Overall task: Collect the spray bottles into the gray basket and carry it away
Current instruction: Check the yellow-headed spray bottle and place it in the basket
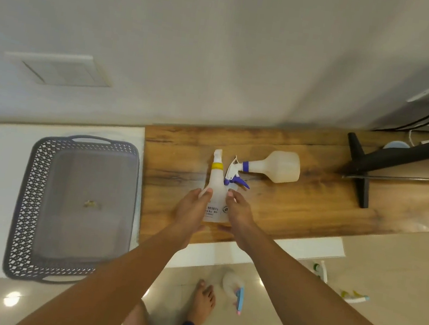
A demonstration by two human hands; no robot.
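Note:
A white spray bottle with a yellow collar (pixel 216 187) stands on the wooden counter (pixel 298 201). My left hand (pixel 192 211) and my right hand (pixel 238 212) clasp its body from either side. Just behind it a second white spray bottle with a purple trigger (pixel 276 167) lies on its side, nozzle pointing left. The gray perforated basket (pixel 35 192) sits on the white surface to the left, holding only a small scrap.
A black stand foot (pixel 361 172) and cables occupy the counter's right end. On the tiled floor below lie another spray bottle with a blue and pink head (pixel 234 286), small tubes (pixel 354 296), and my bare feet (pixel 201 303).

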